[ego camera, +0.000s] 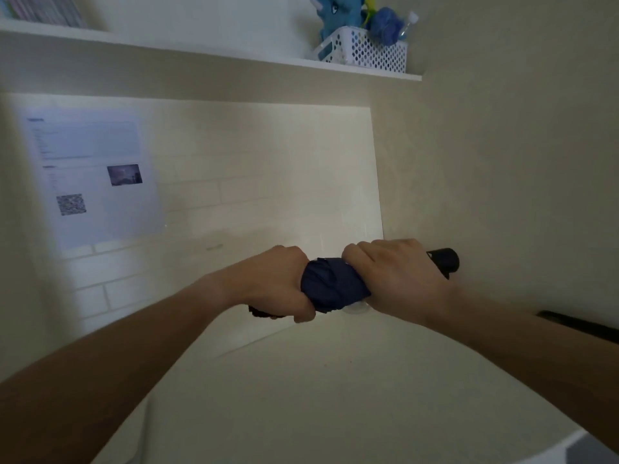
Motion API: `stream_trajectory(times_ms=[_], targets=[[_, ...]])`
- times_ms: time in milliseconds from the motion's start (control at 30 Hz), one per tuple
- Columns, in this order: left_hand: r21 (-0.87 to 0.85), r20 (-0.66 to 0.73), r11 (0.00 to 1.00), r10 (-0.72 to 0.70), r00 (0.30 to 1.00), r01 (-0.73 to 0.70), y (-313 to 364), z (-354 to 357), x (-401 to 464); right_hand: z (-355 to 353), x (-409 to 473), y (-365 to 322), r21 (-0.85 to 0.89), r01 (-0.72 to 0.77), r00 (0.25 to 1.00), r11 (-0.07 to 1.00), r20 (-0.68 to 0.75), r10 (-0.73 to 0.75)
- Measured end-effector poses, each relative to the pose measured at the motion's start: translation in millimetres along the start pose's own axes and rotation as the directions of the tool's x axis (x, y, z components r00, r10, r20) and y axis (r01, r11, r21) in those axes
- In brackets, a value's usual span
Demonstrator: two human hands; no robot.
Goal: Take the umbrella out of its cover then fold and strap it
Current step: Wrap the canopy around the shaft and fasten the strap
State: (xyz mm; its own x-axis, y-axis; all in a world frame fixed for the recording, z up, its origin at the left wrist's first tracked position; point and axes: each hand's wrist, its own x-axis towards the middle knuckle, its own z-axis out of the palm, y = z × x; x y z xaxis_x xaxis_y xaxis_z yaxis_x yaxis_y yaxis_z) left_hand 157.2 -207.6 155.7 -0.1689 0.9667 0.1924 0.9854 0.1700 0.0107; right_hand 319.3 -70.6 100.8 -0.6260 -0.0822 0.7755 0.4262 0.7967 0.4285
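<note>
Umbrella (335,286), navy and bunched, is being held level above the bench (335,396), my left hand (278,283) and right hand (395,279) both closing tightly around it.

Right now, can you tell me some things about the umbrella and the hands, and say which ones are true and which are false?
1. Both hands grip the umbrella. True: the left hand and the right hand are wrapped round it.
2. The umbrella fabric is red. False: it is dark blue.
3. The black handle sticks out past the right hand. True.
4. The white basket sits on the table. False: it sits on the shelf.
</note>
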Motion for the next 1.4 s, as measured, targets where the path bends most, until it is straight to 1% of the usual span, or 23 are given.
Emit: stream_trajectory(times_ms=[33,100,200,333,400,433,467,533,567,633,700,733,800,867,967,1033,1100,1133,1167,1200,1267,1333,1400], targets=[[0.038,-0.008,0.999,0.006,1.0,-0.005,1,-1,-1,2,-2,3,0.007,-0.005,1.0,1.0,-0.005,0.005],[0.327,-0.222,0.943,0.134,0.966,-0.056,0,6,-4,-1,2,7,0.027,-0.062,0.994,0.998,0.091,0.059],[0.614,-0.479,0.785,0.45,0.754,-0.078,-5,22,-7,-13,17,12,0.158,-0.209,0.902,0.965,0.413,0.128],[0.775,-0.565,0.63,0.655,0.501,0.052,-6,32,-6,-23,25,18,0.45,-0.465,0.765,0.762,0.638,0.09],[0.756,-0.561,0.654,0.63,0.537,0.022,-4,35,-5,-28,21,13,0.413,-0.459,0.733,0.787,0.677,0.072],[0.711,-0.548,0.702,0.583,0.6,-0.033,-2,36,-5,-27,18,9,0.339,-0.415,0.744,0.844,0.661,0.1],[0.65,-0.527,0.756,0.525,0.668,-0.081,1,34,-5,-25,14,5,0.238,-0.336,0.798,0.911,0.586,0.142],[0.476,-0.444,0.877,0.305,0.842,-0.066,3,27,-1,-13,2,2,-0.001,-0.168,0.947,0.986,0.276,0.161],[0.363,-0.348,0.93,0.192,0.917,-0.057,3,23,2,-6,-4,4,-0.066,-0.12,0.985,0.991,0.116,0.127],[0.132,-0.15,0.989,0.084,0.985,-0.064,-1,13,10,-3,-8,3,-0.079,-0.091,0.996,0.993,-0.019,0.09],[0.116,-0.105,0.992,0.056,0.993,-0.044,-2,8,11,-2,-4,0,-0.059,-0.137,0.985,0.989,0.093,0.142],[0.226,-0.201,0.974,0.073,0.977,-0.026,-3,10,10,-7,1,-3,-0.018,-0.203,0.944,0.979,0.261,0.2],[0.496,-0.494,0.868,0.279,0.824,0.004,-4,24,5,-16,8,1,0.134,-0.362,0.791,0.922,0.568,0.228],[0.577,-0.547,0.816,0.426,0.721,-0.044,-2,35,-1,-19,12,10,0.321,-0.544,0.674,0.776,0.717,0.175],[0.58,-0.523,0.812,0.436,0.733,-0.069,-8,44,2,-17,15,15,0.3,-0.502,0.673,0.811,0.725,0.148],[0.555,-0.522,0.832,0.371,0.768,-0.025,-5,43,3,-22,11,16,0.163,-0.388,0.745,0.907,0.634,0.205],[0.543,-0.543,0.839,0.329,0.772,0.024,-4,42,2,-34,-1,15,0.129,-0.347,0.868,0.929,0.42,0.266],[0.538,-0.559,0.842,0.32,0.764,0.041,-6,43,3,-44,-9,8,0.205,-0.397,0.901,0.894,0.273,0.338],[0.528,-0.574,0.847,0.304,0.76,0.06,-9,43,4,-54,-17,-5,0.337,-0.472,0.881,0.815,0.132,0.455],[0.514,-0.582,0.854,0.278,0.764,0.081,-11,42,4,-60,-24,-22,0.456,-0.541,0.809,0.706,0.055,0.585],[0.496,-0.58,0.863,0.245,0.777,0.098,-13,42,6,-57,-31,-57,0.554,-0.686,0.649,0.472,0.171,0.741],[0.479,-0.579,0.871,0.219,0.785,0.11,-12,43,7,-38,-36,-79,0.572,-0.77,0.567,0.282,0.412,0.713],[0.457,-0.597,0.883,0.218,0.772,0.104,-10,44,8,-23,-36,-84,0.662,-0.748,0.49,-0.044,0.596,0.636]])
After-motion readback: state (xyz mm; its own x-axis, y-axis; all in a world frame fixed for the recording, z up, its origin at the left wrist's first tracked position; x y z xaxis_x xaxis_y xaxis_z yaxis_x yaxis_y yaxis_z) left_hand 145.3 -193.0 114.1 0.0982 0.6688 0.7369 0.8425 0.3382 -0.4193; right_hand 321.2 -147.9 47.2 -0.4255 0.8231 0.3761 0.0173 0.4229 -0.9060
